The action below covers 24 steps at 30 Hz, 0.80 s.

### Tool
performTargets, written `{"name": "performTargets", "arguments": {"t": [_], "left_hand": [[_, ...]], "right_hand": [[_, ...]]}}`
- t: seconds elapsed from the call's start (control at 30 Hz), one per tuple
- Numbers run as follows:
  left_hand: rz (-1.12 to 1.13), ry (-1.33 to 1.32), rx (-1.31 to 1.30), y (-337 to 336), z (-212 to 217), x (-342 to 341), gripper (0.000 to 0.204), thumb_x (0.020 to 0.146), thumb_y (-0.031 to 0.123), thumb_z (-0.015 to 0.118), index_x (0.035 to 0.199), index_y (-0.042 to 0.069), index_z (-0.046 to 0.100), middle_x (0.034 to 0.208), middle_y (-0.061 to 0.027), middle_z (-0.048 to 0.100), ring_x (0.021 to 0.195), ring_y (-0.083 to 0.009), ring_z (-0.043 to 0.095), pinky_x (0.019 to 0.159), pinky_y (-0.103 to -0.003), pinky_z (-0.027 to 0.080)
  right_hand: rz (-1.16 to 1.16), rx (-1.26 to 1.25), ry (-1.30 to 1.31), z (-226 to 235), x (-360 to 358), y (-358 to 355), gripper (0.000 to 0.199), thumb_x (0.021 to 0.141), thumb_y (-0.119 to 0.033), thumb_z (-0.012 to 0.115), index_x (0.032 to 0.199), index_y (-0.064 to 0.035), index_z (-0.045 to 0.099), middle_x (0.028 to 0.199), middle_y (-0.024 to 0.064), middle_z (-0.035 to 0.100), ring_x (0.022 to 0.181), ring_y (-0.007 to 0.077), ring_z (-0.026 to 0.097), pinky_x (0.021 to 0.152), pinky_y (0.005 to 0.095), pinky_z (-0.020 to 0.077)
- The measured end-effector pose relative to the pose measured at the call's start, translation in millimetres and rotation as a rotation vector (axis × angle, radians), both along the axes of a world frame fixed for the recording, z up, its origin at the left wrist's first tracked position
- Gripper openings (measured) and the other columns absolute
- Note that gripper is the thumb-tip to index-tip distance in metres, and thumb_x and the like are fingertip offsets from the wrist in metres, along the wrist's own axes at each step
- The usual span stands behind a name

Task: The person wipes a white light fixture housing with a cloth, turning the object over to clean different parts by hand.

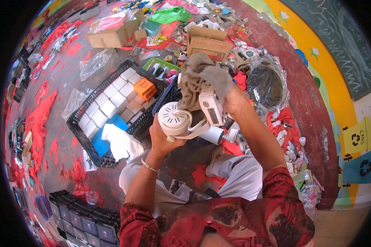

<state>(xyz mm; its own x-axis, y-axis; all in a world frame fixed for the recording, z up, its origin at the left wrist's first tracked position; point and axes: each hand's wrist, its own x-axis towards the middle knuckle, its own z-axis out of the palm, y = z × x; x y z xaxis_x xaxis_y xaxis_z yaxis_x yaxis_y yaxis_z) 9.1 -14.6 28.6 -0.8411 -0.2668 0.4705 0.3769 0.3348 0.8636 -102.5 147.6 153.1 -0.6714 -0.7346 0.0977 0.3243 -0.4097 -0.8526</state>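
My left hand (157, 138) grips a white device with a round slotted housing (174, 117). A curved bracket with a small knob runs along the housing's lower side, and a white cord loops over its slots. My right hand (231, 102) is closed around a grey-brown cloth (193, 78), which hangs over the far side of the device. Beside the right fingers is a white rectangular part (212, 108) with a dark strip and a round dial; it appears joined to the housing, though the cloth hides part of the link. Just below lies a white cylinder (211, 135).
Left of my hands, a black plastic crate (80, 138) holds white boxes, an orange box (144, 88) and a white cloth (121, 140). Beyond are a green basket (160, 62) and an open cardboard box (208, 45). A plastic-wrapped round basin (268, 87) stands right, amid scattered items.
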Motion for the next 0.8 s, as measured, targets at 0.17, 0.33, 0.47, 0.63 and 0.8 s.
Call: {"name": "performTargets", "arguments": {"t": [0.17, 0.33, 0.47, 0.63, 0.8], "left_hand": [[-0.256, -0.153, 0.431, -8, -12, -4, 0.067, 0.056, 0.021, 0.076, 0.113, -0.002, 0.051, 0.098, -0.0097, 0.064, 0.089, -0.0169, 0.062, 0.083, -0.031, 0.047], [-0.521, -0.31, 1.161, 2, -34, -8, 0.059, 0.074, 0.026, 0.059, 0.124, 0.0, 0.042, 0.108, -0.0135, 0.057, 0.096, -0.0235, 0.059, 0.083, -0.036, 0.049], [-0.545, -0.377, 1.301, -2, -33, -17, 0.063, 0.079, 0.038, 0.054, 0.126, 0.0, 0.038, 0.11, -0.0182, 0.055, 0.1, -0.0293, 0.058, 0.086, -0.041, 0.049], [-0.409, -0.379, 1.239, 7, -40, -20, 0.056, 0.077, 0.029, 0.058, 0.123, 0.001, 0.043, 0.106, -0.0118, 0.057, 0.095, -0.0237, 0.059, 0.08, -0.037, 0.05], [-0.238, -0.296, 0.901, 25, -21, -23, 0.042, 0.079, 0.015, 0.061, 0.117, 0.0, 0.052, 0.11, -0.007, 0.058, 0.095, -0.0124, 0.056, 0.08, -0.028, 0.047]], "right_hand": [[-0.104, 0.088, -0.285, -41, -4, -5, 0.04, 0.079, -0.026, 0.069, 0.111, -0.0061, 0.056, 0.099, 0.0029, 0.063, 0.09, 0.0116, 0.062, 0.082, 0.0306, 0.0506], [-0.394, 0.026, -0.346, -79, -21, 20, 0.028, 0.085, -0.017, 0.058, 0.111, -0.0059, 0.057, 0.101, 0.0056, 0.063, 0.091, 0.0164, 0.061, 0.084, 0.0335, 0.0487], [-0.672, -0.088, -0.517, -81, 8, 33, 0.033, 0.087, -0.014, 0.053, 0.118, -0.0051, 0.05, 0.11, 0.0075, 0.059, 0.097, 0.017, 0.059, 0.088, 0.035, 0.0474], [-0.626, -0.23, -0.258, -82, 44, 20, 0.038, 0.086, -0.013, 0.053, 0.123, -0.0055, 0.046, 0.115, 0.0091, 0.054, 0.101, 0.0192, 0.056, 0.091, 0.0344, 0.0451], [-0.911, 0.496, 1.04, -85, 37, -17, 0.042, 0.073, -0.005, 0.066, 0.112, 0.0005, 0.05, 0.107, 0.0101, 0.054, 0.1, 0.0221, 0.052, 0.09, 0.0296, 0.0379]]}}
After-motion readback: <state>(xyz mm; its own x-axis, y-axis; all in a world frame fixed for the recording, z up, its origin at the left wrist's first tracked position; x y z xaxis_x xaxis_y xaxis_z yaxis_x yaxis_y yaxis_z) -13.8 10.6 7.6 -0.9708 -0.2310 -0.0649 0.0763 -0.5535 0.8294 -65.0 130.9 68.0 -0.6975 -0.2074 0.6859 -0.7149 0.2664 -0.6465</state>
